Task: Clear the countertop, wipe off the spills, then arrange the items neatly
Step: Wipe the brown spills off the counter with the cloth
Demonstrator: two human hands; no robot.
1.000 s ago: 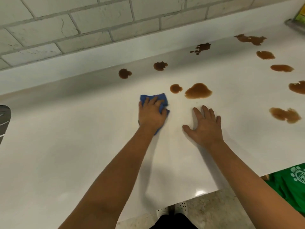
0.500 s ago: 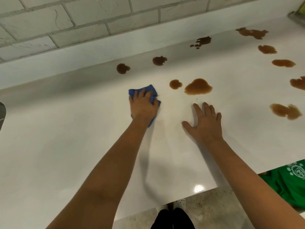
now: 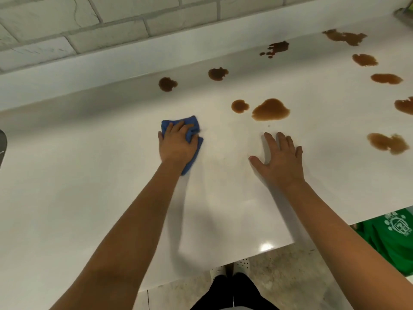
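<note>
My left hand pressed the blue cloth flat, fingers curled over it; my right hand lay spread, holding nothing. Right of the cloth sat the big spill, so I judged a firm, overlapping sweep best.

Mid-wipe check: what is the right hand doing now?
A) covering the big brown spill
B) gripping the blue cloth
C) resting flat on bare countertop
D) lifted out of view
C: the right hand lies with fingers spread on the white countertop, short of the big spill; the left hand has the cloth.
</note>
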